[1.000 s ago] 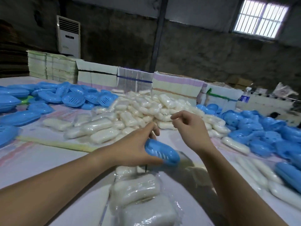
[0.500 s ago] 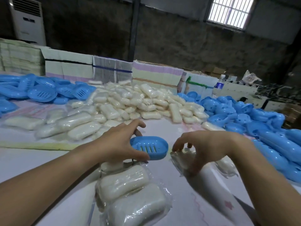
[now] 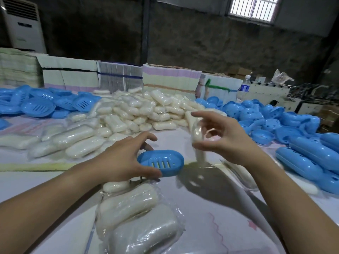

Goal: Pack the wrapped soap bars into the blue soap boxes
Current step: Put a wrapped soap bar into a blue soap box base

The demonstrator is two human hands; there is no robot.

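My left hand (image 3: 121,160) grips an open blue soap box tray (image 3: 161,162) with drain slots, held just above the table. My right hand (image 3: 220,140) holds a wrapped white soap bar (image 3: 197,142) upright, a little to the right of and above the tray. A large heap of wrapped soap bars (image 3: 132,114) lies behind my hands. Two wrapped bars (image 3: 135,217) lie close to me under the tray. Blue box halves are piled at the left (image 3: 38,105) and at the right (image 3: 275,121). Closed blue boxes (image 3: 310,158) lie at the right.
The table (image 3: 211,208) has a pale patterned cover. Bundled stacks of flat cartons (image 3: 170,79) line its far edge. A water bottle (image 3: 244,87) stands at the back right. A floor air conditioner (image 3: 22,24) stands in the back left corner.
My right hand has picked a wrapped soap bar off the table and raised it towards the tray. My left hand keeps holding the blue tray in about the same place.
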